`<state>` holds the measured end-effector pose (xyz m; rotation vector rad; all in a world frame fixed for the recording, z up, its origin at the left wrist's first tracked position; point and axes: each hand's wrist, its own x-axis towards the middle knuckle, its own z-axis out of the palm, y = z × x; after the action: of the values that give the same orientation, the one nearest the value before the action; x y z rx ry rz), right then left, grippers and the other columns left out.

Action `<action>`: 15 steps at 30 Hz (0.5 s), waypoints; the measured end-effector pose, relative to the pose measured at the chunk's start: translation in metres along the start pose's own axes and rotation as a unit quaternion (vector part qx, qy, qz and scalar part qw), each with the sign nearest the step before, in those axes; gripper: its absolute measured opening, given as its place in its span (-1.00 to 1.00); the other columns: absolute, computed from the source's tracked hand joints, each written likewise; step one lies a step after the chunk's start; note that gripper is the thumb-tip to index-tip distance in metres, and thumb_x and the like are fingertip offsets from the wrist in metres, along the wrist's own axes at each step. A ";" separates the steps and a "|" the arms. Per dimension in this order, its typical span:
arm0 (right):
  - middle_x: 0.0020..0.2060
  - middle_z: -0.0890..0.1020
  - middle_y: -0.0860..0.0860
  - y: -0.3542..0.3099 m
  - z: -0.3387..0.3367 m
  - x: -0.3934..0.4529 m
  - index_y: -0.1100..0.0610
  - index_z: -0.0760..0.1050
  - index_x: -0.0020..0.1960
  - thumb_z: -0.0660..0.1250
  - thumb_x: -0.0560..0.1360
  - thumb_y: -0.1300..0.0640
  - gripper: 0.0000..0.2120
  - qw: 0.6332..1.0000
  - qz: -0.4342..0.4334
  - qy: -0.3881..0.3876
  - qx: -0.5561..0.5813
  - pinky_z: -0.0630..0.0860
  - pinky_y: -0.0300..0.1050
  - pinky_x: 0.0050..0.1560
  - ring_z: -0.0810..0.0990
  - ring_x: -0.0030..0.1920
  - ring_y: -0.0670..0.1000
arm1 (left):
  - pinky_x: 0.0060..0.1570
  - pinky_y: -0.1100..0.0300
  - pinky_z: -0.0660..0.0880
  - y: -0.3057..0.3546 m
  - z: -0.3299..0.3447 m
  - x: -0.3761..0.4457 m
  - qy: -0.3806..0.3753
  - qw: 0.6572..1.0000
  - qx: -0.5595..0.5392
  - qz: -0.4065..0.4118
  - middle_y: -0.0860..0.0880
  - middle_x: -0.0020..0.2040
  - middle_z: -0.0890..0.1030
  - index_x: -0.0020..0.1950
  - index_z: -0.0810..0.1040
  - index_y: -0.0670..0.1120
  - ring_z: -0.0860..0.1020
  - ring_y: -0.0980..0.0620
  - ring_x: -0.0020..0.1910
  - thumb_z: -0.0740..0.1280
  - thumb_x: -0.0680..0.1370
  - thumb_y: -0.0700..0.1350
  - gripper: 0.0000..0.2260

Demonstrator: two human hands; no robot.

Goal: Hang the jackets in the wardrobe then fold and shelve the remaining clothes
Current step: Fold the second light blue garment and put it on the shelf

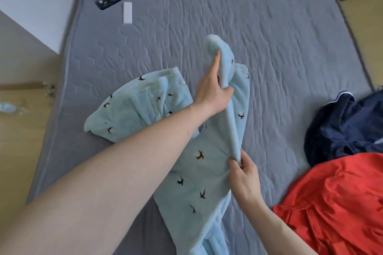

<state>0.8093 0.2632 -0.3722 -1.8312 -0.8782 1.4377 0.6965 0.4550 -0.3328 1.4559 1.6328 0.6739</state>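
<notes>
1. The pale blue fleece garment [132, 114], printed with small birds, lies spread on the grey mattress [269, 37], the landmark here; its bulk sits left of the raised fold.
2. The left hand [213, 91] grips the fold's far end, forefinger straight along it.
3. The fold's long axis runs from far to near, slightly rightward.
4. The right hand [244, 176] pinches its near end.
5. Both hands likely lay it over leftward; a navy garment [342, 128] and a red garment [335, 203] wait at the mattress's right edge.
</notes>
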 end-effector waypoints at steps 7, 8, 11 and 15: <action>0.28 0.58 -0.09 0.041 -0.019 0.072 -0.07 0.29 0.55 0.26 0.62 0.07 -0.49 0.989 0.106 0.059 -0.083 0.50 -0.35 -0.01 0.60 0.04 -0.14 | 0.22 0.15 0.43 -0.034 0.064 0.011 -0.093 0.986 0.101 -0.093 -0.05 0.36 0.47 0.60 0.22 -0.02 0.50 -0.09 0.29 0.41 0.53 0.04 -0.31; 0.39 0.52 -0.05 0.049 -0.021 0.072 -0.02 0.23 0.59 0.28 0.61 0.06 -0.42 0.983 0.130 0.059 -0.113 0.52 -0.16 0.15 0.60 0.17 -0.03 | 0.21 0.17 0.41 -0.050 0.066 -0.003 -0.089 0.985 0.105 -0.100 -0.05 0.36 0.47 0.57 0.28 -0.02 0.50 -0.09 0.29 0.40 0.54 0.00 -0.37; 0.42 0.48 -0.02 0.073 -0.017 0.057 0.01 0.21 0.59 0.34 0.56 0.07 -0.36 0.980 0.133 0.044 -0.143 0.50 -0.20 0.08 0.62 0.16 -0.02 | 0.20 0.13 0.46 -0.108 0.055 -0.053 -0.065 0.984 0.111 -0.125 0.00 0.26 0.49 0.46 0.40 0.00 0.57 -0.07 0.13 0.37 0.54 -0.09 -0.52; 0.42 0.39 -0.05 0.093 0.003 0.034 -0.08 0.20 0.58 0.36 0.55 0.07 -0.35 0.979 0.087 0.005 -0.185 0.51 -0.09 0.10 0.57 0.15 -0.09 | 0.03 0.07 0.51 -0.189 0.017 -0.112 -0.029 0.967 0.121 -0.222 0.07 0.12 0.48 0.34 0.46 0.04 0.54 0.01 -0.06 0.37 0.54 -0.11 -0.64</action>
<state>0.8234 0.2380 -0.4663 -2.2349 -1.0585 1.4410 0.6093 0.3091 -0.4722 1.1928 1.9579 0.1810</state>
